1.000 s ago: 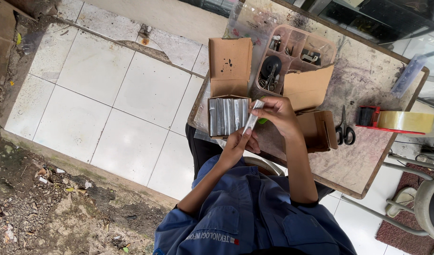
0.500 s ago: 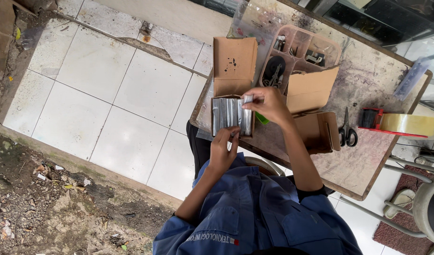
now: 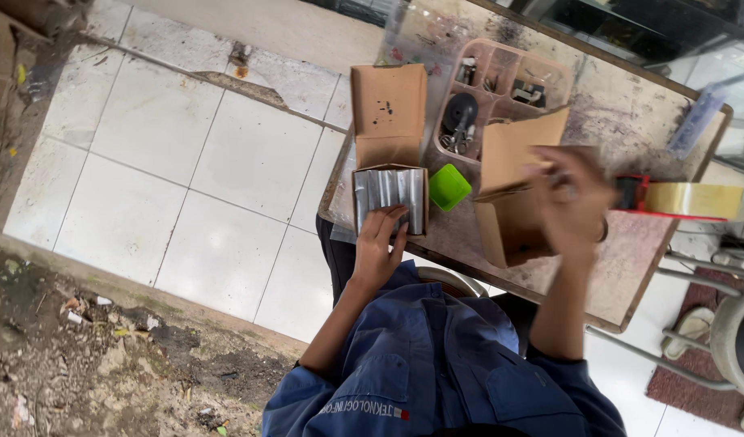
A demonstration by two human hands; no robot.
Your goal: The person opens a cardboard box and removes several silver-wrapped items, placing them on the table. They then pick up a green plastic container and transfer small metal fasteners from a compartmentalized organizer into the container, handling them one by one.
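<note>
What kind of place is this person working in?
Probably a small workshop or packing spot, perhaps semi-outdoors. A worn table holds a parts tray of small hardware, open cardboard boxes and a tape dispenser. Beside the tiled floor lies bare, littered dirt.

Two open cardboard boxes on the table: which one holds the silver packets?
The left box, under the left hand, packed with silver packets. The right box, by the blurred right hand, shows no packets.

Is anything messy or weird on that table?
The table top is stained and worn. Two cardboard boxes lie open with flaps up, and a small green lid sits loose between them. The right hand is blurred.
</note>
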